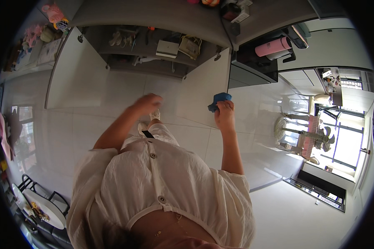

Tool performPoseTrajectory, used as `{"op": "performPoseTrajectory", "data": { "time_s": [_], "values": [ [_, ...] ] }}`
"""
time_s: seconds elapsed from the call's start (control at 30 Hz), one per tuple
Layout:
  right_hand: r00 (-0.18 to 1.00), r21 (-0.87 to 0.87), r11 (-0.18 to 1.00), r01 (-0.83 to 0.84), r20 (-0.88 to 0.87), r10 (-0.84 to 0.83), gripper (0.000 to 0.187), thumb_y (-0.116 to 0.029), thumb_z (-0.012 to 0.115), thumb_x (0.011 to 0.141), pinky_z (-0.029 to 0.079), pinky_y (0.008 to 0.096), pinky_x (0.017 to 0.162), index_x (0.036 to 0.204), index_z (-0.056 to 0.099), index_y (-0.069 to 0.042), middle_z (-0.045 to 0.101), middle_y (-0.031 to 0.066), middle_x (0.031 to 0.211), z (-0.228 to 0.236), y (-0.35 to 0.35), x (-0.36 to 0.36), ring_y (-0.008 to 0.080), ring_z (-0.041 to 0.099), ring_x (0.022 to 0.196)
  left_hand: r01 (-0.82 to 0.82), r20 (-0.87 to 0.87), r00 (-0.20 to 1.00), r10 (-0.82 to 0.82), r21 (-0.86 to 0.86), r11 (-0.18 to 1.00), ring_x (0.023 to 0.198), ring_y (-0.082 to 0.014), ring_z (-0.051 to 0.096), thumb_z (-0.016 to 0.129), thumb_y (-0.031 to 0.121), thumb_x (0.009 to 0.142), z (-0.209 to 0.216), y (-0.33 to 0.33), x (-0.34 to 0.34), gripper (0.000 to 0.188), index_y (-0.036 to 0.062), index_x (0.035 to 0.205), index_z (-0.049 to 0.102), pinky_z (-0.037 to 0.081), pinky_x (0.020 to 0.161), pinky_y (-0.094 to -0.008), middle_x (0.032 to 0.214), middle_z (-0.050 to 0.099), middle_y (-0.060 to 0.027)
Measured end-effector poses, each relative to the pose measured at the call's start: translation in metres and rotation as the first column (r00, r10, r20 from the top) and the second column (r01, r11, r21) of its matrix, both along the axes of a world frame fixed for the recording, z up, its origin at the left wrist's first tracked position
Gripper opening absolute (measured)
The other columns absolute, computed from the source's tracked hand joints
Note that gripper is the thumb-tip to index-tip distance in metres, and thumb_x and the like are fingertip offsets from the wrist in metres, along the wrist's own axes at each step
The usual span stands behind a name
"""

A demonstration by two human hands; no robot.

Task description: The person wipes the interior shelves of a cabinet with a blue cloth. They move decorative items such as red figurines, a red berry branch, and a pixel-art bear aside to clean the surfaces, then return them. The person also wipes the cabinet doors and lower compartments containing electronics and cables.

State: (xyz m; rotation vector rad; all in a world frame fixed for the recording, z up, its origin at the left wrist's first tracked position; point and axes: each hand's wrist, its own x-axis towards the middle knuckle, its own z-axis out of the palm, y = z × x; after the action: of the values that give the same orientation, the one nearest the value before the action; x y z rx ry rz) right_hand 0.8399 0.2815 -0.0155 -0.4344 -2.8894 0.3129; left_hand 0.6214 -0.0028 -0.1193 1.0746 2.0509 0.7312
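My right hand [225,115] is closed on a crumpled blue cloth [219,101], fingers pinching its edge. The cloth is at the outer edge of a white cabinet door [205,89] that stands swung out on the right; whether it touches the door, I cannot tell. My left hand [147,103] is in front of my body, over the floor between two doors. Motion smears its fingers, so their state does not show. On the left, another white cabinet door [75,74] also stands swung out.
Behind the doors, a cabinet shelf [141,50] bears a white box [167,49], a yellowish bag [190,46] and small items. Above it runs a grey countertop [145,14]. A pink cylinder [273,46] is at the right, a fan [320,139] farther right, a round table [45,207] lower left.
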Motion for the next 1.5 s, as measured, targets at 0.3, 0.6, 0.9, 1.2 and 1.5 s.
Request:
{"op": "performPoseTrajectory", "data": {
  "time_s": [0.3,0.6,0.9,1.2,1.5],
  "values": [
    [0.801,-0.837,0.493,0.237,-0.119,-0.587,0.032,-0.022,0.058,0.093,0.051,0.0384,0.074,0.118,0.051,-0.005,0.061,0.0120,0.109,-0.016,0.001,-0.123,0.0272,0.061,0.097,-0.714,-0.066,0.692,0.719,0.082,0.695,0.099,-0.0201,0.062,0.051,0.024,0.098,0.043,-0.161,-0.091,0.035,0.0039,0.125,0.056,0.048,0.085,-0.0310,0.115,0.064,-0.0104],
    [0.314,-0.976,0.148,-0.161,-0.193,-0.930,0.055,-0.015,0.053,0.094,0.044,0.0378,0.095,0.142,0.027,-0.006,0.044,0.0141,0.135,-0.048,0.040,-0.240,0.0280,0.051,0.114,-0.568,0.117,0.799,0.590,-0.177,0.804,0.091,-0.0207,0.063,0.058,0.023,0.093,0.003,-0.203,-0.043,0.035,0.0025,0.122,0.057,0.049,0.080,-0.0321,0.109,0.066,-0.0138],
    [0.554,-0.537,0.530,0.657,-0.134,-0.822,0.059,-0.009,0.051,0.091,0.049,0.0405,0.076,0.145,0.028,-0.002,0.054,0.0224,0.116,-0.089,0.070,-0.266,0.0355,0.058,0.092,-0.497,0.022,0.849,0.528,-0.309,0.811,0.098,-0.0267,0.063,0.056,0.022,0.093,0.033,-0.188,-0.087,0.035,0.0040,0.123,0.056,0.050,0.083,-0.0349,0.112,0.064,-0.0177],
    [0.692,-0.190,0.701,0.687,-0.124,-0.711,0.054,-0.013,0.060,0.083,0.050,0.0506,0.073,0.131,0.036,-0.003,0.057,0.0234,0.107,-0.068,0.086,-0.262,0.0418,0.059,0.087,-0.591,-0.120,0.805,0.581,-0.243,0.769,0.099,-0.0252,0.063,0.056,0.018,0.094,0.049,-0.209,-0.124,0.031,0.0063,0.123,0.057,0.050,0.085,-0.0355,0.117,0.061,-0.0156],
    [0.692,-0.435,0.681,0.589,-0.164,-0.703,0.041,-0.022,0.063,0.080,0.049,0.0533,0.071,0.113,0.047,-0.002,0.062,0.0256,0.098,-0.057,0.042,-0.292,0.0465,0.059,0.089,-0.417,-0.016,0.907,0.421,-0.185,0.890,0.098,-0.0263,0.063,0.058,0.016,0.092,0.051,-0.186,-0.149,0.030,0.0065,0.121,0.058,0.050,0.083,-0.0357,0.114,0.062,-0.0151]
  ]
}}
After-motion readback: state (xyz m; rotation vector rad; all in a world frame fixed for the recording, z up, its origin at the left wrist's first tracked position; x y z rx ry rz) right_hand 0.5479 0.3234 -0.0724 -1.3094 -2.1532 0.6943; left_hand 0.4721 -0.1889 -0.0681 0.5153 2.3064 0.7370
